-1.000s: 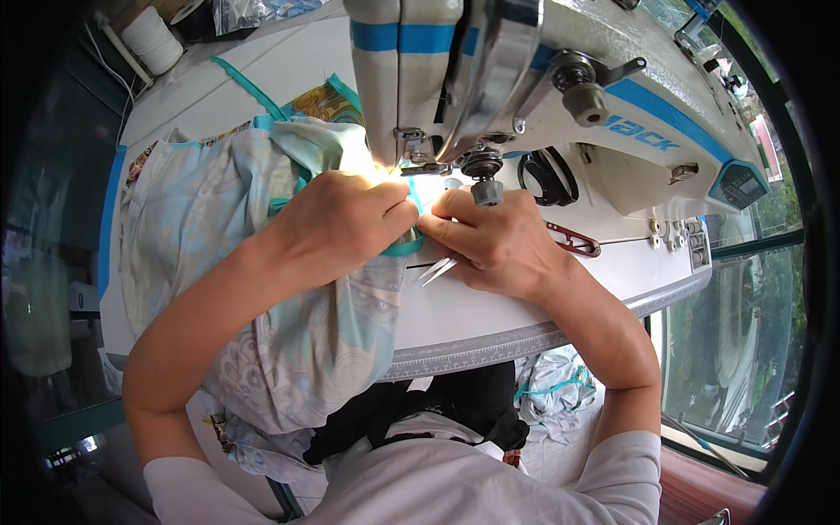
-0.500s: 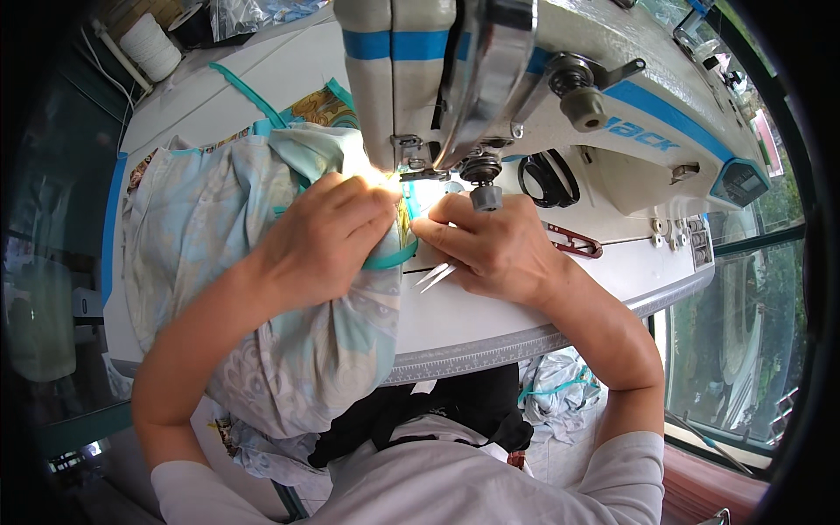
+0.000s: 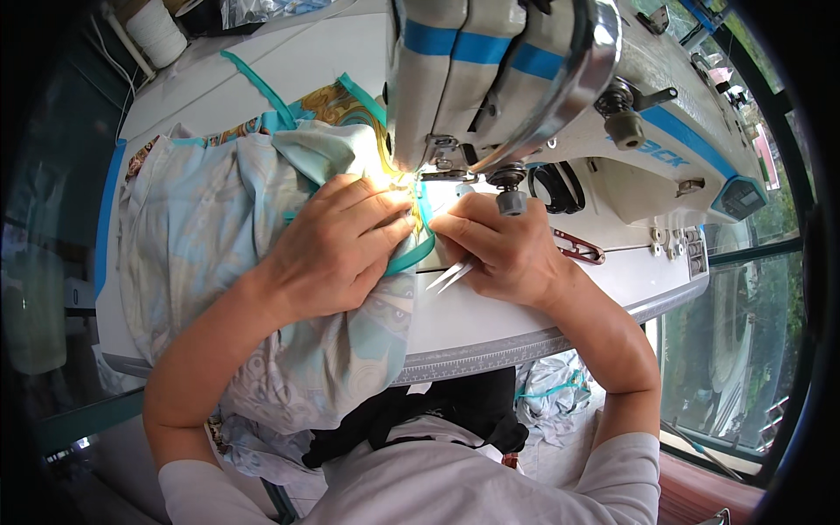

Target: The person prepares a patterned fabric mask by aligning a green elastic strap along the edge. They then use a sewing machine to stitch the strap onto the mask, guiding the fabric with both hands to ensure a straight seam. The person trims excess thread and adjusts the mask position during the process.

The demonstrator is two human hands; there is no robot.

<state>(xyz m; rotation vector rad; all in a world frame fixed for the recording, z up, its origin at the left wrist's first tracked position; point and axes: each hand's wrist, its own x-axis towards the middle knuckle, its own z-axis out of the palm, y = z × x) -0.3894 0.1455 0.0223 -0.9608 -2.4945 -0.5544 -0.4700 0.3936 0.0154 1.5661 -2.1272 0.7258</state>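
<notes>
A pale blue and grey patterned cloth (image 3: 210, 236), edged with a teal binding strip (image 3: 409, 260), lies bunched across the left side of the sewing table and hangs over its front edge. My left hand (image 3: 346, 249) is closed on the cloth just left of the lit needle area, its fingertips bunched at the edge. My right hand (image 3: 507, 249) is closed, with thumb and forefinger pinched beside the teal strip, right of the presser foot. From under its palm stick the two pointed silver prongs of tweezers (image 3: 452, 275). Glare hides the exact stitching point.
The sewing machine (image 3: 490, 79) stands over both hands, its tension knob (image 3: 511, 203) close to my right fingers. Red-handled thread snips (image 3: 579, 247) and a black oval-looped object (image 3: 557, 187) lie right of my hand. A white thread cone (image 3: 157, 37) stands at the far left.
The view has shifted, so the machine sits farther right in the picture. My left fingers have spread slightly over the cloth. The right hand keeps its pinch and the tweezers.
</notes>
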